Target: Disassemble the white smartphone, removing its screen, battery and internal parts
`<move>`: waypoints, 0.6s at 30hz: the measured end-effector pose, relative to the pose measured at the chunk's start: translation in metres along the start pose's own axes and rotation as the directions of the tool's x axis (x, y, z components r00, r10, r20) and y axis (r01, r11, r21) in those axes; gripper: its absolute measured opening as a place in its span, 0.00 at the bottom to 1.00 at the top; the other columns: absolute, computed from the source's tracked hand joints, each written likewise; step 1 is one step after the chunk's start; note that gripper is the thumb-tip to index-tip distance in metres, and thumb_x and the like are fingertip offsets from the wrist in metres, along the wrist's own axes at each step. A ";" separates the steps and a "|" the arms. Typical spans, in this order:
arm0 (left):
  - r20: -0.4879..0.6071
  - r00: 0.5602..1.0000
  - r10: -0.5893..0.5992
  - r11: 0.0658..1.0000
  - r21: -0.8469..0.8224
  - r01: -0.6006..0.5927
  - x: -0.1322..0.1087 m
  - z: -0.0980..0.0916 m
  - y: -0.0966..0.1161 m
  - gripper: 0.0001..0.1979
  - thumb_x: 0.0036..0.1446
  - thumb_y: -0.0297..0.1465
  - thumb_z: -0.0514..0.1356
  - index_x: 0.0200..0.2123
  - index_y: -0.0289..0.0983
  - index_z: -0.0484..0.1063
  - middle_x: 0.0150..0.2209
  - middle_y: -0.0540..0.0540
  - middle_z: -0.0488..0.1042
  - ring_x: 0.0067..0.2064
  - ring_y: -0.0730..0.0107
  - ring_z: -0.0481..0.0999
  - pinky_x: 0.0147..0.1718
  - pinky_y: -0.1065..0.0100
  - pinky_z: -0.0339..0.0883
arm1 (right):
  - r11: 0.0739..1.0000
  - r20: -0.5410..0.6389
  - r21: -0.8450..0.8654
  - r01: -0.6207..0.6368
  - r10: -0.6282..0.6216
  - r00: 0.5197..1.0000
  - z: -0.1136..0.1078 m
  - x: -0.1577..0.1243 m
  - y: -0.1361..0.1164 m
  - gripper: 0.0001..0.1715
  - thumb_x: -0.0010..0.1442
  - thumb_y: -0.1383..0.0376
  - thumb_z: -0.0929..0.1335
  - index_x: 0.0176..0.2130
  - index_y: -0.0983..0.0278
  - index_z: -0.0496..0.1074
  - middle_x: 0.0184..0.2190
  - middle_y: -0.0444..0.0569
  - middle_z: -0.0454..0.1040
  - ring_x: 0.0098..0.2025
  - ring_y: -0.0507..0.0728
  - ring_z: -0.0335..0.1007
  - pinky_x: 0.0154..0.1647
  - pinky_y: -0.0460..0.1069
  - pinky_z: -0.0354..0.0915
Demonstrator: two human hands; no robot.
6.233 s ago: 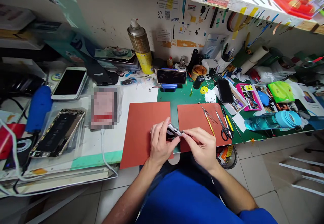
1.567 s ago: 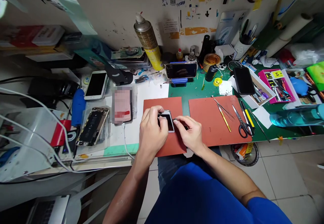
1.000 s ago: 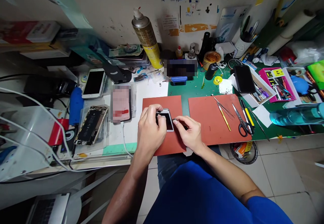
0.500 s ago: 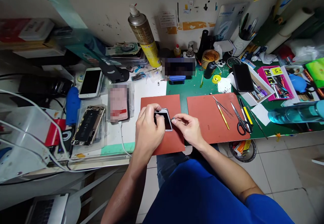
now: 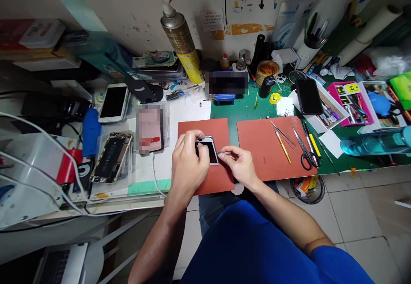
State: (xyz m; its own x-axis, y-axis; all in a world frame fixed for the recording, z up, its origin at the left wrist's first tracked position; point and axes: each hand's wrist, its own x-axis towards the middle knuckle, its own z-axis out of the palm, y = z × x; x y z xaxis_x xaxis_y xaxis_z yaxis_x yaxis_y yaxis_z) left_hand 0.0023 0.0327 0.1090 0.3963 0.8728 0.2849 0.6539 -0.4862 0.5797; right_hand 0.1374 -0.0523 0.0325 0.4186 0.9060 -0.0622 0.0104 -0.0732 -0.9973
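Note:
A small white-framed phone (image 5: 210, 150) with a dark screen lies on the left red mat (image 5: 215, 128). My left hand (image 5: 188, 164) is curled over its left side, fingers gripping the top edge and thumb on the screen. My right hand (image 5: 239, 168) is pinched at the phone's right edge, thumb and forefinger closed on a tiny part I cannot make out. Both wrists rest near the bench's front edge.
A second red mat (image 5: 263, 155) to the right carries tweezers (image 5: 282, 140) and scissors (image 5: 303, 151). An opened phone (image 5: 111, 155) and a white phone (image 5: 112, 102) lie at left. A spray can (image 5: 181, 40) stands at the back. A blue bottle (image 5: 375, 143) lies at far right.
Six seconds ago I held the phone up on edge between both hands; now it lies flat on the left mat. Over the last second the hands have hardly moved.

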 end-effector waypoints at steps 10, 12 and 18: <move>-0.013 1.000 0.000 1.000 0.006 0.000 -0.001 0.000 -0.001 0.09 0.65 0.25 0.52 0.45 0.42 0.67 0.44 0.44 0.80 0.49 0.56 0.79 0.50 0.57 0.71 | 0.990 -0.034 -0.105 0.092 -0.096 0.995 -0.001 -0.013 -0.005 0.11 0.67 0.58 0.71 0.38 0.59 0.84 0.35 0.50 0.84 0.36 0.58 0.79 0.42 0.52 0.75; -0.013 1.000 -0.001 1.000 0.006 0.001 -0.001 0.001 -0.001 0.09 0.65 0.24 0.52 0.44 0.42 0.67 0.44 0.44 0.80 0.49 0.56 0.79 0.50 0.57 0.71 | 0.989 -0.032 -0.117 0.094 -0.098 0.995 -0.001 -0.014 -0.005 0.11 0.67 0.58 0.71 0.38 0.59 0.84 0.35 0.50 0.84 0.36 0.58 0.79 0.42 0.52 0.75; -0.012 1.000 0.000 1.000 0.006 0.000 -0.001 0.002 -0.001 0.10 0.65 0.24 0.52 0.44 0.43 0.67 0.44 0.44 0.80 0.49 0.56 0.79 0.51 0.57 0.71 | 0.996 -0.007 -0.082 0.027 -0.027 1.000 -0.001 -0.010 0.001 0.10 0.66 0.59 0.72 0.37 0.59 0.83 0.35 0.49 0.86 0.35 0.57 0.82 0.41 0.51 0.77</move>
State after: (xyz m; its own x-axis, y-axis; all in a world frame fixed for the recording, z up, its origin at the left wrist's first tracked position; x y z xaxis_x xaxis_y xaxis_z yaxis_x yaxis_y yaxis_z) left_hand 0.0028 0.0326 0.1068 0.3881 0.8734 0.2942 0.6580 -0.4861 0.5751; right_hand 0.1344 -0.0618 0.0322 0.4246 0.9047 -0.0347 0.0958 -0.0830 -0.9919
